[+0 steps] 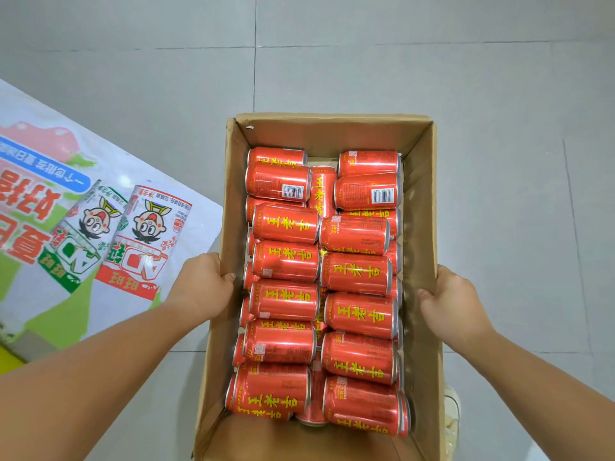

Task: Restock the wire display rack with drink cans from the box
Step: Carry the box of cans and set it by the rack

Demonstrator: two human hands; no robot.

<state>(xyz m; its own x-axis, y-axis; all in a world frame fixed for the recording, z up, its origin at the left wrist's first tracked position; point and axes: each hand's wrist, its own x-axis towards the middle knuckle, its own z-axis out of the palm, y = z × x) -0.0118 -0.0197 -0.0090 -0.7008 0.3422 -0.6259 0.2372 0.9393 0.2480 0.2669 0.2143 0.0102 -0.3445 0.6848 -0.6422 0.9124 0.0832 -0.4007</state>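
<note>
An open cardboard box (332,131) fills the middle of the view, seen from above. Several red drink cans (357,316) with yellow lettering lie on their sides inside it, stacked in two rows with more beneath. My left hand (203,287) grips the box's left wall, fingers curled over the rim. My right hand (449,301) grips the right wall the same way. No wire display rack is in view.
A printed banner (83,227) showing two cartoon drink cans lies at the left, close to the box. Grey floor tiles (515,161) spread around. A light shoe (452,404) shows past the box's lower right side.
</note>
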